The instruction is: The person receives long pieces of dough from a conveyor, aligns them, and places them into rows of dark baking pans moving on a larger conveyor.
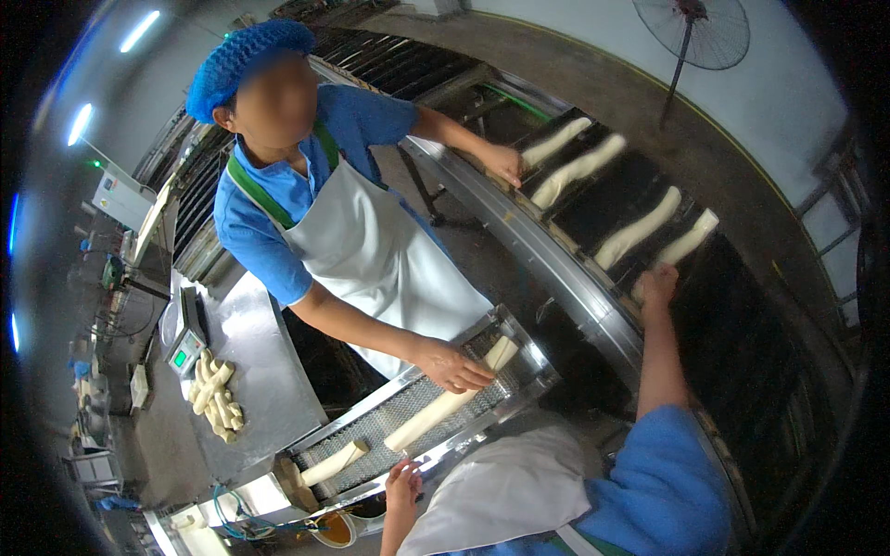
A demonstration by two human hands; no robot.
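My right hand (658, 284) is closed round the near end of a pale dough roll (688, 237) on the dark slatted conveyor at the right. Several more dough rolls lie there; one long roll (640, 228) is just left of my hand. My left hand (403, 484) hovers by the near edge of the mesh conveyor (371, 440), its fingers loosely bent and apart, holding nothing. On the mesh lie a short dough roll (335, 463) and a longer one (431, 422). A co-worker's hand (452, 364) rests on the longer roll's upper part.
Across the mesh conveyor stands a co-worker in a white apron (371, 250), whose other hand (505, 165) reaches a roll on the slatted conveyor. A steel table (269, 371) at left bears a scale (185, 338) and a dough pile (213, 397). A metal rail (547, 259) edges the slatted conveyor.
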